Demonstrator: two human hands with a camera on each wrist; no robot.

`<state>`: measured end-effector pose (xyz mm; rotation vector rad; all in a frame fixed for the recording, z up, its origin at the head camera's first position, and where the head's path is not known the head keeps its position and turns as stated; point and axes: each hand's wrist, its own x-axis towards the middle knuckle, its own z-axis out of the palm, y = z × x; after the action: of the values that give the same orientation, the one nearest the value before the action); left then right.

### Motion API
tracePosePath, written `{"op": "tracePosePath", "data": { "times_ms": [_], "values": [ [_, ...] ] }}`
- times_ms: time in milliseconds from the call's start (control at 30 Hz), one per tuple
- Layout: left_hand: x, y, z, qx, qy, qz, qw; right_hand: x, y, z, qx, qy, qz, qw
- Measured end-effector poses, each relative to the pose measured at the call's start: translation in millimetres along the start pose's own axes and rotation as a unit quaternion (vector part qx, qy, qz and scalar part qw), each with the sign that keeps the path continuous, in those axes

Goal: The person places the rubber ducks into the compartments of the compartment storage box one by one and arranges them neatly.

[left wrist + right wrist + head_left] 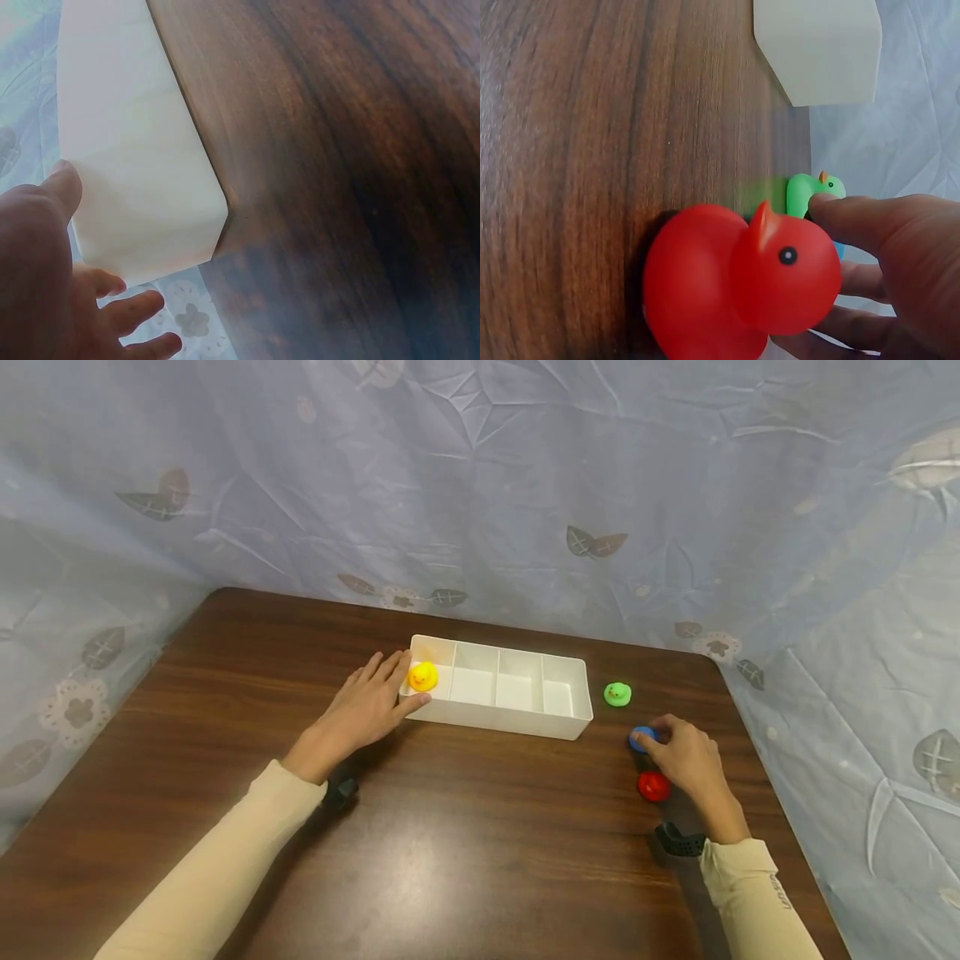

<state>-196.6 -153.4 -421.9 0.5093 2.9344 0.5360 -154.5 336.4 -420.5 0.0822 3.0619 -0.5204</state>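
Head view: right hand (pixel 688 758) is pinching blue toy (pixel 639 737); left hand (pixel 366 702), outspread, is touching tray (pixel 495 716) at left end.

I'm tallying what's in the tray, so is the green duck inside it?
No, the green duck sits on the table, just outside the right end of the white tray.

A dark brown, wood-grained tabletop (pixel 480 793) with rounded far corners spreads across the scene, a pale patch of reflected light (pixel 408 881) on its near middle. Beyond its far edge and along its left and right sides hangs a creased, pale blue-grey fabric sheet (pixel 480 510), printed with grey and brown leaf pairs (pixel 596 542) and pale scalloped flowers (pixel 78 713) with darker centres.
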Motion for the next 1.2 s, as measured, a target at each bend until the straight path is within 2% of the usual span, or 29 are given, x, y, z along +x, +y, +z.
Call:
{"op": "tracePosePath", "data": {
  "times_ms": [233, 700, 1200],
  "values": [
    [1.4, 1.6, -0.3, -0.001, -0.007, 0.002, 1.0000, 1.9, 0.3, -0.7, 0.016, 0.020, 0.006, 0.9996],
    [-1.0, 1.1, 2.2, -0.002, -0.007, 0.001, 1.0000, 8.3, -7.6, -16.5, 0.022, 0.040, -0.023, 0.9987],
    [-0.3, 0.2, 0.9, -0.002, -0.004, -0.003, 1.0000, 22.2, -33.2, -32.9, 0.037, 0.059, -0.052, 0.9962]
  ]
}}
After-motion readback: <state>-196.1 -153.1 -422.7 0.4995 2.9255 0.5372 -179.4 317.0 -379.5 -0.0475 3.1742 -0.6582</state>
